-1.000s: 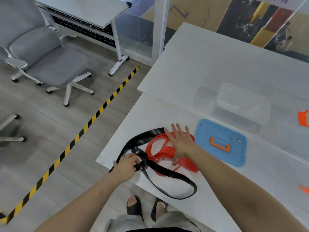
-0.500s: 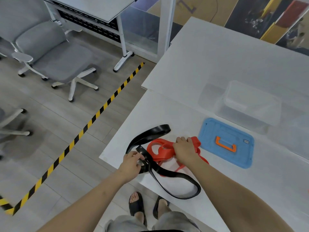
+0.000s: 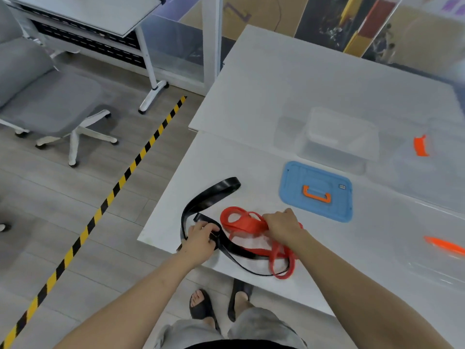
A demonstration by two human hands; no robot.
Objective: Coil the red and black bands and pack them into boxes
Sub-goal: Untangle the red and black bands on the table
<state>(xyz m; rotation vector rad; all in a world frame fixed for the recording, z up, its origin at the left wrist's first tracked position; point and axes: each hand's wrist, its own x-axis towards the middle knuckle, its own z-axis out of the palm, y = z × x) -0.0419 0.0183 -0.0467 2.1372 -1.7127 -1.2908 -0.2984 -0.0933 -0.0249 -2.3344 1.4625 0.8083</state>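
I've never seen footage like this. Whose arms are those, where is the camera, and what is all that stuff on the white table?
There is no machine here: a person wears a camera on the head, so you look down along their own bare arms. The left hand grips the black band, and the right hand is closed on the bunched red band. Both bands lie partly looped on the white table. Beyond them lies a blue lid with an orange handle, and behind it stands a clear plastic box with its lid off. The floor, a grey chair and the person's sandalled feet show below.
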